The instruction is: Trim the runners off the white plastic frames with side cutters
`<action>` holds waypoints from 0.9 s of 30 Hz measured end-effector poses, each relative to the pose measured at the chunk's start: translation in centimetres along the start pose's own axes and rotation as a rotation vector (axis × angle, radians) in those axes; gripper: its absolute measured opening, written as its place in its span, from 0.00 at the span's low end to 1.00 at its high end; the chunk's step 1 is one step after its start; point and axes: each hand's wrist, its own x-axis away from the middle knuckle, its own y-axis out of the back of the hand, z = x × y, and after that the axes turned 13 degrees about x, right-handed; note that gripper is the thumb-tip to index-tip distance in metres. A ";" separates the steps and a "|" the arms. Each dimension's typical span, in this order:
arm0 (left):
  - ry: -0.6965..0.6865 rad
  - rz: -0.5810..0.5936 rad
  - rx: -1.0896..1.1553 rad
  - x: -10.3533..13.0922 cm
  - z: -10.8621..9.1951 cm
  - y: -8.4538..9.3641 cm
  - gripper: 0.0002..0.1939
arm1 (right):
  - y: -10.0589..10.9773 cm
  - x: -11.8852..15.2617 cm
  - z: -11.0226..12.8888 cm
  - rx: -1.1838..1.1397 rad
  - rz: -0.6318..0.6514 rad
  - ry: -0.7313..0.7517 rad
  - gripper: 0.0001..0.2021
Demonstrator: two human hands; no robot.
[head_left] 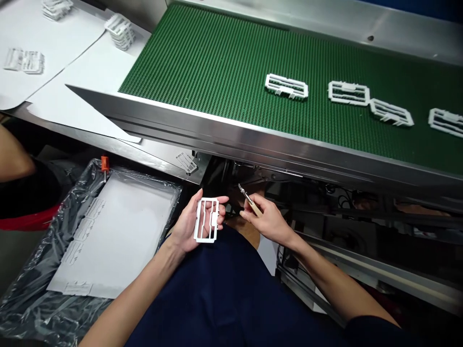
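Observation:
My left hand [191, 222] is closed around a white plastic frame [198, 226], a rectangular piece with long open slots and a wider tab on one bar. Its index finger points out past the frame's upper corner. In my right hand [269, 219] is a slim tan-handled tool [256, 209] with a metal tip, pointing up and to the left. The tip stands apart from the white frame, a short way to its right. I cannot make out the exact kind of tool. Both hands are over my lap, below the near metal edge of the conveyor.
Several more white frames [349, 93] lie on the green conveyor belt [202, 62]. Stacked frames [120, 32] stand on the white-covered table [87, 72]. At left, a plastic-lined bin [32, 270] holds a white sheet with frames along its edge. A person's arm [14, 154] is at far left.

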 end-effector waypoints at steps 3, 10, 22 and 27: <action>-0.025 -0.013 0.020 0.1 -0.4 -0.2 0.25 | -0.3 0.1 -0.4 0.045 -0.035 -0.027 0.07; -0.148 -0.022 -0.064 0.4 -0.7 -0.8 0.23 | 5.7 1.5 2.6 0.069 0.005 0.042 0.09; -0.320 -0.078 -1.092 -0.4 0.8 1.4 0.20 | 21.6 -11.5 6.7 0.760 -0.315 0.102 0.12; -0.413 -0.190 -0.998 -0.3 0.1 2.3 0.20 | 21.6 -14.3 5.6 0.808 -0.204 0.140 0.15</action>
